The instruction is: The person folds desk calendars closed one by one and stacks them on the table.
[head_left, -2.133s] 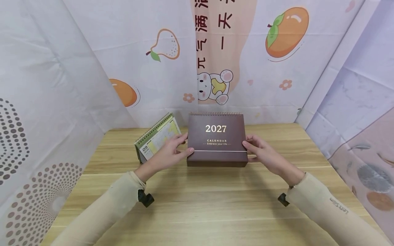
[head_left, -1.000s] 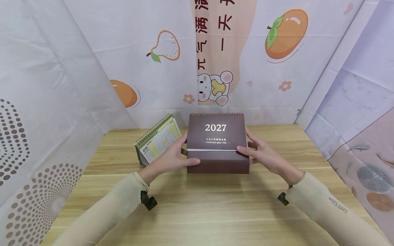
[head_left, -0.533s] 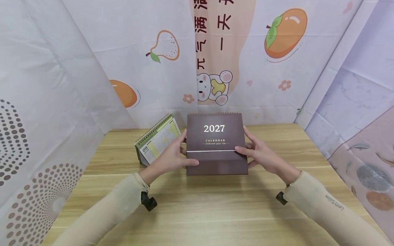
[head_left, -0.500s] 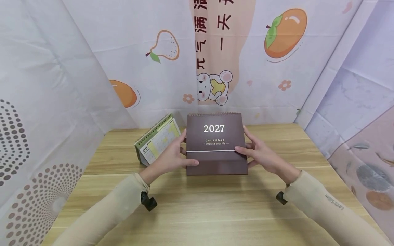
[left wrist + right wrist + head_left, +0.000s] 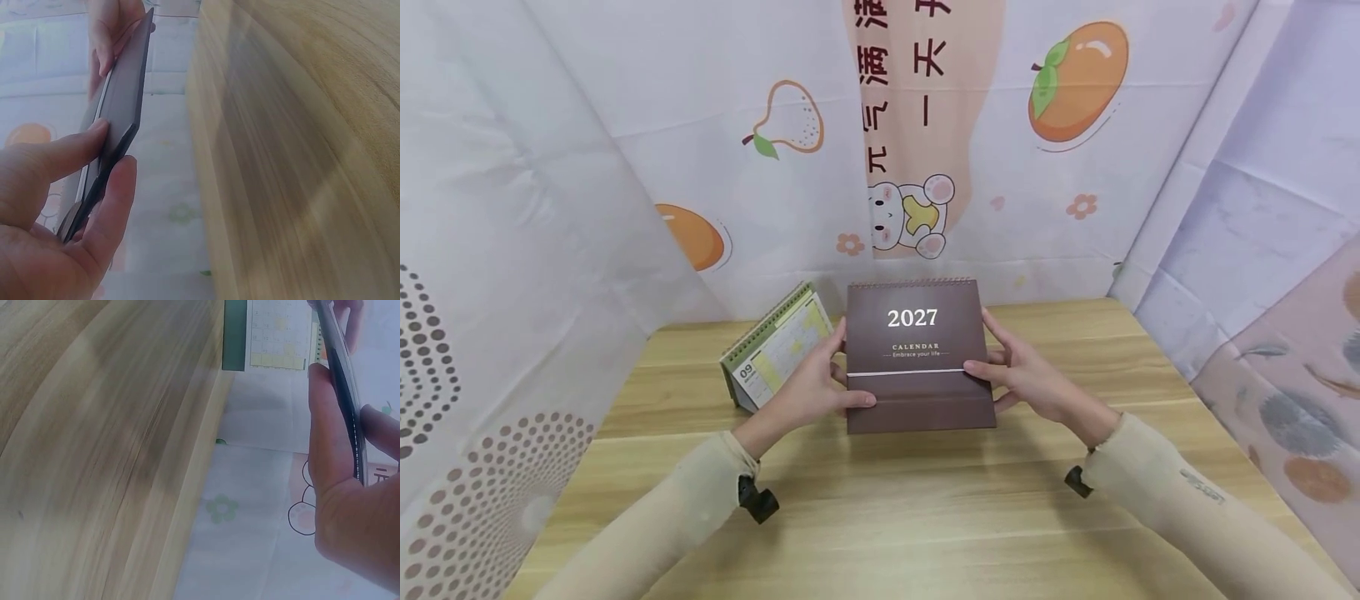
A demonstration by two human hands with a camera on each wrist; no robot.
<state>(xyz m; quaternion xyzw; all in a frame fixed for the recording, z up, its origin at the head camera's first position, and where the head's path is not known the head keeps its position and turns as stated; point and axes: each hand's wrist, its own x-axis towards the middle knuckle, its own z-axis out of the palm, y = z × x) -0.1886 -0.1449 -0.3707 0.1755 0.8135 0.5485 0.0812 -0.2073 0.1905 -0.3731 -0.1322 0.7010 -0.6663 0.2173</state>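
A dark brown 2027 desk calendar (image 5: 917,354) with a spiral along its top edge is held up in both hands, tilted with its cover facing me. Its panels look folded nearly flat in the left wrist view. My left hand (image 5: 808,385) pinches the left edge, thumb on the front and fingers behind. Across from it, my right hand (image 5: 1033,379) grips the right edge the same way. Both wrist views show a gap between the calendar and the wooden table (image 5: 281,156). A green desk calendar (image 5: 782,342) showing 09 stands left of the brown one, partly behind my left hand.
Printed cloth walls (image 5: 700,125) enclose the wooden table at the back and both sides. The back cloth rises close behind the two calendars. A black strap piece (image 5: 758,500) hangs at the left cuff, another (image 5: 1078,482) at the right.
The brown calendar's lower panel has swung out toward me, flattening the stand. My left thumb has shifted down onto that panel. The green calendar stays in place; the head view turns slightly.
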